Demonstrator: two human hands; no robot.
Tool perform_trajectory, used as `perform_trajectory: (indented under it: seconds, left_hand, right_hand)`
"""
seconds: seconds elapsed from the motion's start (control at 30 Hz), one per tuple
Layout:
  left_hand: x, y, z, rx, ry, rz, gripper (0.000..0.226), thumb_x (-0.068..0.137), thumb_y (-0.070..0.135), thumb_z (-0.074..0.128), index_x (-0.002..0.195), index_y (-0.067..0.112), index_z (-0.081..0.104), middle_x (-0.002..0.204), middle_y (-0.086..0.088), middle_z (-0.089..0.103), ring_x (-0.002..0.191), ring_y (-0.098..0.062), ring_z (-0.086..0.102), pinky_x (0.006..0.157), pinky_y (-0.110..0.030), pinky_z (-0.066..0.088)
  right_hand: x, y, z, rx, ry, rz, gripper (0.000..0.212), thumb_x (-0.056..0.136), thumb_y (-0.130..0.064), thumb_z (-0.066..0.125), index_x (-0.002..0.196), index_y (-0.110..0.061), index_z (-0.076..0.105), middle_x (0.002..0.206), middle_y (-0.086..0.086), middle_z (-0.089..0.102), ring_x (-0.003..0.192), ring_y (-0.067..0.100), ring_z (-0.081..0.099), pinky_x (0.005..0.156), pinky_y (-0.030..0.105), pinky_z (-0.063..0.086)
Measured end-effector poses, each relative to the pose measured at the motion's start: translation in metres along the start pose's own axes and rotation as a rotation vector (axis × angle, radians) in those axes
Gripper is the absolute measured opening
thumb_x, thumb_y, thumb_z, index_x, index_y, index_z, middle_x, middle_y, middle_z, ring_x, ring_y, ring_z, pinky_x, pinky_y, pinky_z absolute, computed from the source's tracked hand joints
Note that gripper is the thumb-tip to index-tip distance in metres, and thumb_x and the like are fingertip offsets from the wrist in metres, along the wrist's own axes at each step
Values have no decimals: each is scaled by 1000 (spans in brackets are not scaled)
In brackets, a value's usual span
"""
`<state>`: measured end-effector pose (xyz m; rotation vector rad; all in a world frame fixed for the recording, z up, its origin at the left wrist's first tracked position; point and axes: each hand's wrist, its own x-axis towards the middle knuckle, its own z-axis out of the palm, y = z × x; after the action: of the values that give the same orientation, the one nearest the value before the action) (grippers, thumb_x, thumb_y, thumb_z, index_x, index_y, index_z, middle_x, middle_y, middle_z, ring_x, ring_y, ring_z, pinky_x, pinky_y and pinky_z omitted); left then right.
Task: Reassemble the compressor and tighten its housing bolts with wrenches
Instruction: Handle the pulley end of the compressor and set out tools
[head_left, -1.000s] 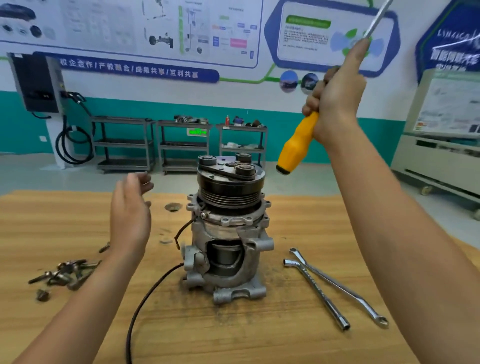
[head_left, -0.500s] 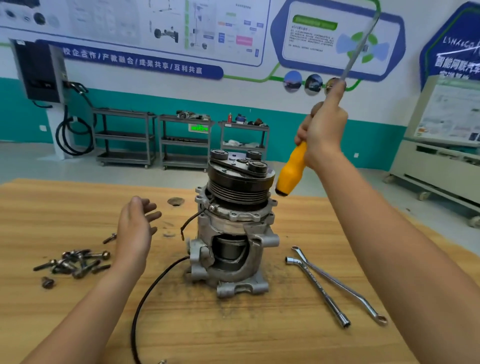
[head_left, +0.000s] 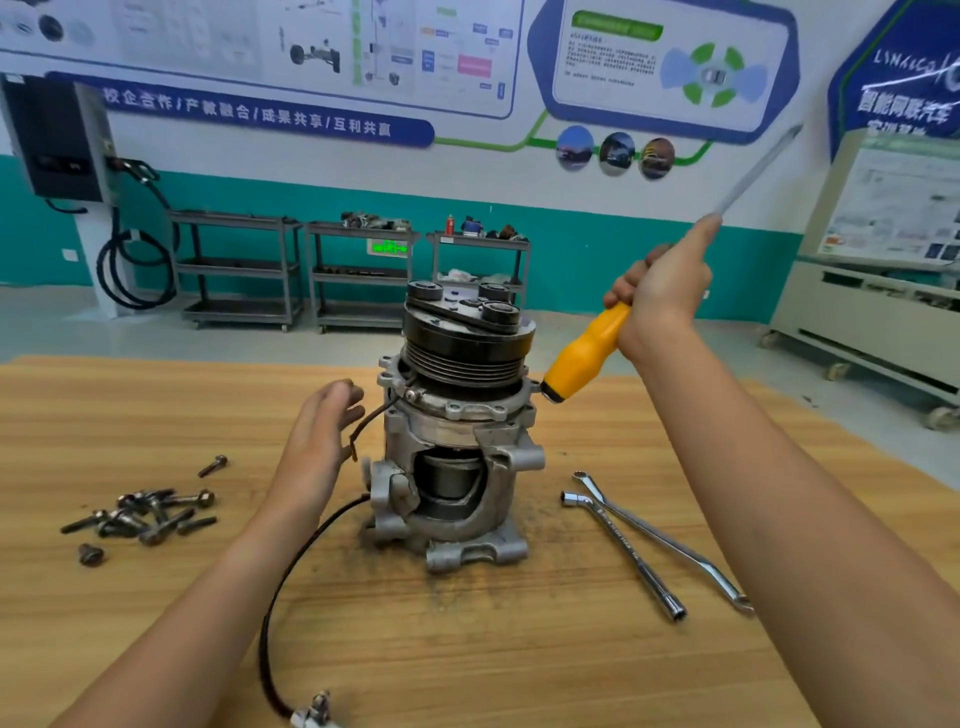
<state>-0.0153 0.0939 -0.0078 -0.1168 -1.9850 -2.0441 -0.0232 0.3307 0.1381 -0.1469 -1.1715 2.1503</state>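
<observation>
**Screwdriver butt drops to the compressor's flange**

The compressor (head_left: 457, 441) stands upright near the middle of the tabletop (head_left: 519, 649), pulley uppermost, its cast housing open at the front. Over the last second the right hand (head_left: 660, 296) has come down from well above it. Its fingers are wrapped round the top of the handle of a yellow screwdriver (head_left: 582, 358), blade pointing up and away. The handle's butt end now sits just beside the upper flange on the right. The left hand (head_left: 317, 441) has closed in too, fingers straight and relaxed, holding nothing. It is just beside the housing's left flank by the black cable (head_left: 291, 571); whether it touches I cannot tell. This looks like a steadying hand and a tapping tool, so the parts are probably being seated rather than fastened. The bolts (head_left: 150, 512) lie heaped toward the left edge and both wrenches (head_left: 623, 556) lie untouched toward the right edge, so tightening has not begun.
</observation>
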Motion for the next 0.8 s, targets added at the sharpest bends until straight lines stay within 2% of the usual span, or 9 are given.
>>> perform_trajectory:
  seconds: [0.13, 0.23, 0.4, 0.5, 0.57, 0.63, 0.67, 0.73, 0.8]
  left_hand:
    - [5, 5, 16, 58, -150, -29, 58, 82, 65, 32, 124, 31, 51, 129, 9, 55, 122, -11, 48, 104, -46, 36]
    - [7, 2, 18, 57, -172, -54, 69, 68, 72, 38, 123, 35, 56, 125, 10, 59, 120, -13, 50, 106, -47, 36]
    - [6, 9, 21, -39, -169, -153, 55, 55, 78, 40, 90, 48, 69, 101, 21, 68, 111, -8, 54, 99, -40, 37]
    - [5, 17, 23, -1, -168, -168, 50, 53, 78, 40, 83, 51, 69, 102, 18, 68, 110, -10, 55, 102, -42, 36]
    - [6, 18, 24, 12, -153, -167, 42, 61, 75, 40, 80, 52, 69, 102, 16, 67, 108, -12, 55, 102, -45, 36]
    - [9, 16, 25, 16, -131, -167, 37, 79, 66, 37, 82, 47, 69, 103, 13, 65, 109, -14, 55, 104, -48, 34]
    - [11, 14, 24, 22, -121, -176, 37, 87, 61, 35, 87, 43, 67, 106, 10, 65, 111, -17, 54, 105, -50, 33]
    - [13, 13, 23, 37, -107, -194, 36, 92, 55, 32, 92, 37, 63, 113, 3, 63, 112, -19, 54, 106, -53, 32]
    - [12, 15, 23, 48, -106, -197, 34, 93, 53, 31, 96, 36, 60, 119, -1, 61, 115, -20, 52, 107, -53, 31]
  right_hand:
    - [7, 0, -21, 54, 71, 89, 54, 95, -60, 29, 60, -19, 29, 37, -7, 24, 32, 11, 23, 38, 15, 26]
    - [14, 0, -43, -48, 85, 130, 53, 94, -63, 28, 63, -19, 34, 37, -8, 26, 31, 9, 26, 37, 15, 28]
    - [20, 9, -83, -106, 201, 177, 53, 94, -62, 30, 64, -18, 37, 40, -7, 29, 35, 10, 29, 39, 15, 30]
    - [21, 15, -97, -122, 221, 209, 52, 95, -60, 31, 65, -18, 39, 43, -6, 31, 38, 10, 30, 42, 18, 31]
    - [27, 15, -103, -188, 211, 238, 49, 96, -55, 31, 67, -17, 42, 49, -4, 32, 42, 11, 31, 43, 21, 31]
    - [35, 18, -112, -415, 151, 241, 44, 99, -46, 30, 72, -15, 45, 55, -1, 35, 47, 12, 32, 45, 24, 31]
    - [40, 23, -119, -624, 103, 209, 42, 100, -41, 28, 75, -13, 47, 58, 0, 37, 51, 13, 34, 47, 25, 31]
    - [48, 37, -140, -1092, -11, 72, 40, 101, -34, 27, 83, -8, 52, 63, 4, 43, 57, 18, 40, 51, 29, 34]
    - [55, 52, -165, -1435, -133, -22, 37, 101, -30, 29, 85, -7, 53, 66, 5, 49, 63, 23, 47, 56, 30, 39]
